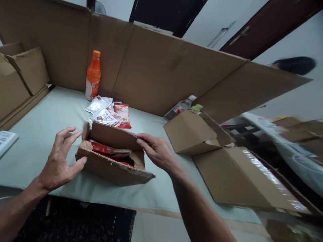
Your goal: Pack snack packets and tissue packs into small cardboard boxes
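Observation:
A small open cardboard box (111, 168) lies on the pale green table (37, 134), with red snack packets (106, 148) inside it. My left hand (59, 159) is at the box's left end, fingers spread, thumb touching the near wall. My right hand (157, 151) pinches the edge of the box's far flap (113, 136) between thumb and fingers. Behind the box lies a loose pile of white and red sachets (107, 114).
An orange drink bottle (93, 75) stands at the back by a tall cardboard screen (156, 67). A clear bottle (180, 107) lies behind a folded carton (191, 134). Flattened cardboard (239, 178) overhangs the table's right edge. More boxes (17, 77) are stacked at left.

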### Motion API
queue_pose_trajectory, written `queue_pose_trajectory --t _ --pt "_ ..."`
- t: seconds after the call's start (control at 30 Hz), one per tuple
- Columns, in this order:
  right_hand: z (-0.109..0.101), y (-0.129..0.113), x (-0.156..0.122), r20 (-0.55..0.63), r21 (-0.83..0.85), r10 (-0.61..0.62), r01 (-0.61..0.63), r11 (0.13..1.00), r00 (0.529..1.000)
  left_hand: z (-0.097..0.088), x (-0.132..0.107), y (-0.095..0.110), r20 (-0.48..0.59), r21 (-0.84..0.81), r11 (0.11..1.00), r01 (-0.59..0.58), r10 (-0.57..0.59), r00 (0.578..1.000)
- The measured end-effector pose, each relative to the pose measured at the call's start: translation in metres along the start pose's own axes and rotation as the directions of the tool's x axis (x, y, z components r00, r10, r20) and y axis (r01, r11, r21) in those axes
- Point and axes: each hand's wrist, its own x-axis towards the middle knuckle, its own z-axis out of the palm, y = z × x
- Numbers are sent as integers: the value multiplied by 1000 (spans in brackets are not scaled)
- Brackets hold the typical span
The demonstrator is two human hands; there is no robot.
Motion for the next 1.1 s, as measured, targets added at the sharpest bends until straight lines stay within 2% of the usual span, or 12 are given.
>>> queue_pose_trajectory --t 0.1,0.13,0.17,0.23,0.3,0.37,0.5,0.67,0.83,1.0,1.1 --pt "1 7 12 29 48 10 -11 999 1000 -1 0 -2 -82 -22 997 70 -71 994" --pt "1 9 16 40 66 15 -18 998 999 -1 1 -3 -81 -41 996 82 -85 993" --pt "2 11 19 53 83 20 -24 996 998 -1 1 -4 -48 -63 994 84 -88 995" --pt "3 13 24 76 110 21 -29 993 997 1 4 -5 82 -112 992 65 -56 995" --pt "3 13 25 86 126 10 -21 992 996 4 7 -7 209 -160 986 52 -17 978" --pt "1 10 21 78 125 -5 -5 992 997 9 9 -8 259 -196 978 65 -12 966" --pt "-4 -1 2 83 97 -57 49 994 995 17 11 -10 205 -160 986 50 -16 979" --pt "-2 -2 -33 191 -50 -216 230 972 957 24 11 -10 83 -36 998 -60 63 995" --pt "11 6 -53 192 -197 -320 356 914 928 25 14 -17 154 -37 981 -190 193 969" --pt "23 11 -53 251 -225 -382 437 871 890 28 17 -24 142 -28 983 -182 184 973" --pt "26 14 -50 280 -240 -371 439 866 885 26 15 -24 190 -52 985 -167 173 966"
